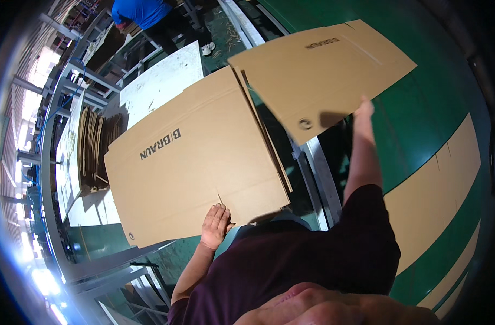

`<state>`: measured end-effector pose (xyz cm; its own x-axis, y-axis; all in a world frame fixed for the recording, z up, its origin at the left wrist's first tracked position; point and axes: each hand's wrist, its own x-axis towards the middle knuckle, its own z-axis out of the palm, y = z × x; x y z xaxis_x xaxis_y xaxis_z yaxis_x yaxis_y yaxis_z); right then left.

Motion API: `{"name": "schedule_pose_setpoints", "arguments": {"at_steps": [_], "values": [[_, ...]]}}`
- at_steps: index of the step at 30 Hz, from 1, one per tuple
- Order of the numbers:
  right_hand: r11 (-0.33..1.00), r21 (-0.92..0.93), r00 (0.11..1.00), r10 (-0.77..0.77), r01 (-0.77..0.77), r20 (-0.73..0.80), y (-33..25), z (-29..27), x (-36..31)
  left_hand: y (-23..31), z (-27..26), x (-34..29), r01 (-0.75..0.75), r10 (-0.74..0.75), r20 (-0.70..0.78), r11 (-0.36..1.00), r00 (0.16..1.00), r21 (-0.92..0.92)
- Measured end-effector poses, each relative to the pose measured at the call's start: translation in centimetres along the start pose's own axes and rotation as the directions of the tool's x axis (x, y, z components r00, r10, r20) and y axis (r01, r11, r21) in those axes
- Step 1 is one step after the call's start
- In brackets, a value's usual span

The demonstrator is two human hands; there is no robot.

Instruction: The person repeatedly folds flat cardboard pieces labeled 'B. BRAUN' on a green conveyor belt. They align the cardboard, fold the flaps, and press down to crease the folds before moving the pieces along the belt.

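A large brown cardboard sheet [198,173] with dark print lies in front of me, over other sheets whose edges show at its right side. My left hand [216,225] rests on its near edge, fingers stretched out flat beside a short slit. Out to the right, my right hand [365,106] is closed on the near edge of a second cardboard sheet [323,70]. That sheet is held up at a slant, its left corner close to the stack. The fingers under it are partly hidden.
Grey metal rails [319,173] run beneath the sheets. More cardboard [431,200] lies on the green floor at right. To the left, a bundle of upright cardboard pieces [93,146] stands by a white table [166,73]. A person in a blue top [142,12] is at the back.
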<state>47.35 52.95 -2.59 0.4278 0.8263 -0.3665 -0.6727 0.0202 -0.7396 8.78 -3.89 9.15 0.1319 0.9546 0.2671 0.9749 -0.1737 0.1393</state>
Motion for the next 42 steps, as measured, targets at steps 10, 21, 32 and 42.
{"name": "schedule_pose_setpoints", "arguments": {"at_steps": [10, 21, 32, 42], "values": [[0.969, -0.221, 0.799, 0.219, -0.111, 0.56, -14.0, 7.9, -18.9, 0.0, -0.5, 0.2, 0.0, -0.001, -0.018, 0.999, 1.0, -0.054], [0.845, -0.331, 0.497, 0.519, -0.419, 0.696, 3.6, -6.2, -53.4, -0.4, 1.4, -1.2, 0.066, -0.066, -0.007, 0.997, 0.998, 0.044], [0.825, -0.398, 0.463, 0.558, -0.402, 0.689, 5.5, -4.7, -61.3, 0.3, 2.7, -2.5, 0.356, -0.328, 0.14, 0.826, 0.934, -0.437], [0.265, -0.788, -0.085, 0.925, -0.556, 0.371, 10.4, -5.6, -64.0, 1.7, 2.0, -10.4, 0.165, -0.117, 0.23, 0.966, 0.966, -0.2]]}}
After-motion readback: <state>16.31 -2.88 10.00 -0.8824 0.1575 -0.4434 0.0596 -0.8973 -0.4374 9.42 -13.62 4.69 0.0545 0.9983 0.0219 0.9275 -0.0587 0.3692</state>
